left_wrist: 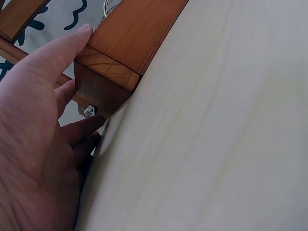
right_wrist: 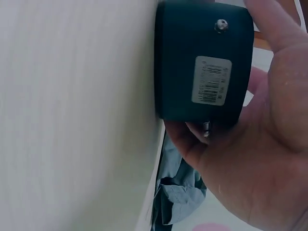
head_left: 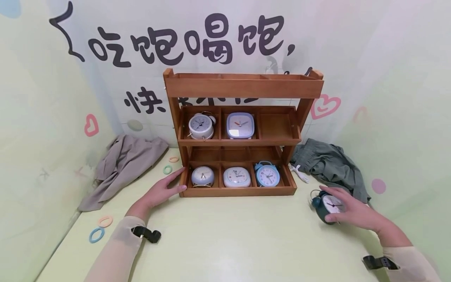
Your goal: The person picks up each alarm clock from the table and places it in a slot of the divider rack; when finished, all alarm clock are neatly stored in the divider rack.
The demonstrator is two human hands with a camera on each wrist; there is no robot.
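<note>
A dark green twin-bell alarm clock [head_left: 321, 206] with a white face is gripped by my right hand [head_left: 356, 211], at the right of the wooden shelf. In the right wrist view, the green clock [right_wrist: 204, 62] shows a barcode sticker and metal feet, with fingers and thumb around its body. At the lower left corner of the wooden shelf [head_left: 230, 89], my left hand [head_left: 160, 192] touches the wood. The left wrist view shows the left thumb [left_wrist: 62, 50] against the front edge and the other fingers along the side.
A white twin-bell clock [head_left: 201, 125] and a lilac square clock [head_left: 240, 125] stand in the middle tier. Below are a round clock [head_left: 202, 176], a white clock [head_left: 237, 177] and a blue clock [head_left: 267, 175]. Cloths [head_left: 130, 164] lie either side; coloured rings [head_left: 96, 235] lie left.
</note>
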